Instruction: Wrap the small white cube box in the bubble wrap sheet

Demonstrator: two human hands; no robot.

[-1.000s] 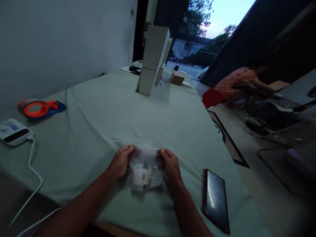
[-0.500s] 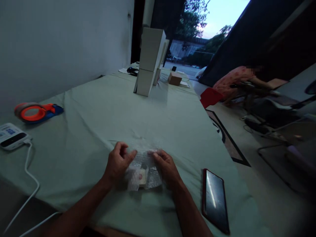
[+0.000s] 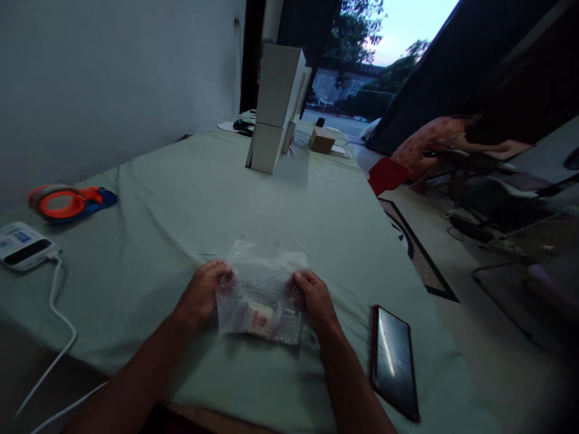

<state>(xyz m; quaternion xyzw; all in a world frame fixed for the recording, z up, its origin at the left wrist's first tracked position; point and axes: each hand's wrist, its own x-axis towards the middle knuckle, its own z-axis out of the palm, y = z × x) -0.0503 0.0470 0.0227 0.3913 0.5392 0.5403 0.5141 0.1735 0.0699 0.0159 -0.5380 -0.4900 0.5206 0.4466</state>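
Note:
A sheet of clear bubble wrap (image 3: 257,277) is spread between my hands on the table near its front edge. My left hand (image 3: 204,290) pinches its left side, and my right hand (image 3: 313,296) grips the right side with the thumb on top. A small pale block-shaped item with a reddish mark (image 3: 260,319) lies at the near part of the wrap. The plastic seems to cover it, and its exact kind cannot be made out.
A phone (image 3: 394,361) lies to the right. On the left are an orange-and-blue tape dispenser (image 3: 75,204) and a white device (image 3: 25,246) with a cable. Tall white boxes (image 3: 275,108) and a brown carton (image 3: 322,140) stand farther back on the green-covered table (image 3: 181,199). Another person (image 3: 429,144) sits at right.
The bubble wrap, bunched before, is now spread flatter and wider over the pale item. My left hand has moved slightly left and closed on the wrap; my right hand has shifted slightly right.

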